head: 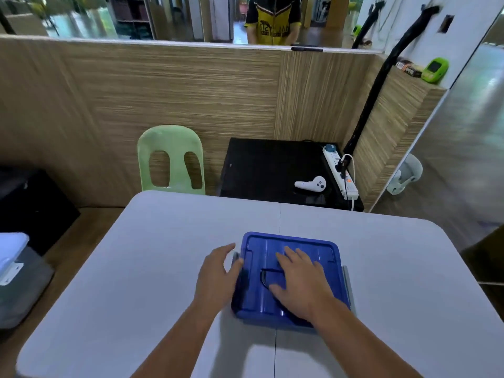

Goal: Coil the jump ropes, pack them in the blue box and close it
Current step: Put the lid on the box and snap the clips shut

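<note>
Our right hand [300, 285] lies flat on the lid [267, 249] of the blue box [261, 316]. Its fingers [290, 255] are straight and a little spread, and the palm presses down near the lid's middle. Our left hand [215, 279] sits against the box's left side, fingers relaxed and apart. The thumb touches the edge by the grey latch [236, 256], though blur hides the exact contact.

The box stands on the tabletop [136, 268], near us and about central, over the seam. The lid covers it fully, so whatever is inside is hidden.

Beyond the tabletop stands a green chair [170, 140]. To its right, a black side table [261, 165] carries a white controller [311, 183] and a power strip [341, 175].
</note>
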The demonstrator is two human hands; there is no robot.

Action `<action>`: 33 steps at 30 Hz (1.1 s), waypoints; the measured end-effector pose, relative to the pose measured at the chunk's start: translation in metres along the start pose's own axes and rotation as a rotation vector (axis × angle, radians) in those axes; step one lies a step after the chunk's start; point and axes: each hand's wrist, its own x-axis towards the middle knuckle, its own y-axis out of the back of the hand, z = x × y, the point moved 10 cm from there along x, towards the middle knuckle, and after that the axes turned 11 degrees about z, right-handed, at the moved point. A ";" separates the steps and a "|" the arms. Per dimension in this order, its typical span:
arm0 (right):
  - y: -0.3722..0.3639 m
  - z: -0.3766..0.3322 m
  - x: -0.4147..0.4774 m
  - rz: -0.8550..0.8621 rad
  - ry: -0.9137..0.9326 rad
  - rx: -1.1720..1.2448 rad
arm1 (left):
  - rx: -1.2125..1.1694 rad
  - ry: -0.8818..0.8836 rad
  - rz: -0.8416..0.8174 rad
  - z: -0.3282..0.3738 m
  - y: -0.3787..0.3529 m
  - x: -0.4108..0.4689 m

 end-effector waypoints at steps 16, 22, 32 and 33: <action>-0.023 -0.064 0.022 -0.092 0.105 -0.014 | -0.689 0.801 -0.251 -0.053 -0.033 -0.028; -0.022 -0.067 0.021 -0.090 0.093 -0.005 | -0.655 0.732 -0.281 -0.052 -0.027 -0.020; -0.022 -0.065 0.024 -0.066 0.076 0.027 | -0.425 0.586 -0.231 -0.049 -0.025 -0.007; -0.022 -0.066 0.024 -0.065 0.081 0.028 | -0.374 0.564 -0.217 -0.048 -0.024 -0.007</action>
